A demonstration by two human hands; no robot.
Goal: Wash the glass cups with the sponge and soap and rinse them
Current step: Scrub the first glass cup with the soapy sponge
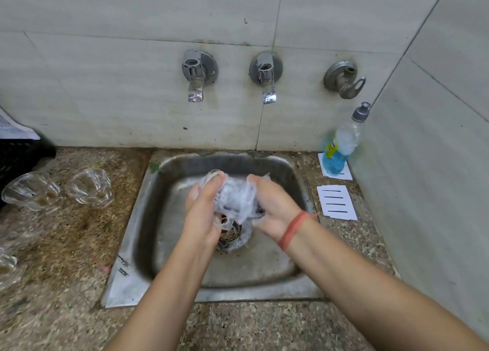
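Glass cup [210, 175] in hand, I hold it over the middle of the steel sink [267, 292], above the drain [230, 235]. My left hand [203, 210] is curled round the glass cup from the side, with its rim showing just past my fingertips. The rest of it is wrapped in white foam [238, 200]. My right hand [275, 205] is closed on the sponge [260, 211] and presses it against the cup's other side. Only a dark corner of the sponge shows through the lather, so how it sits on the glass I cannot tell. A red thread band [293, 229] circles my right wrist. Three more cups wait on the speckled stone counter [264, 329] to my left. Two stand side by side near the sink's far left corner, one [31, 192] beside a black crate [16, 157] and the other [90, 188] closer to the sink. A third [8, 267] is at the picture's edge, cut off. On my right the soap bottle [341, 144], holding blue liquid, stands in the corner on a white slotted tray [346, 174], with a second white tray [337, 202] nearer to me. Two taps [195, 75] [266, 78] and a valve [344, 79] stick out of the tiled wall [105, 86] behind the sink.
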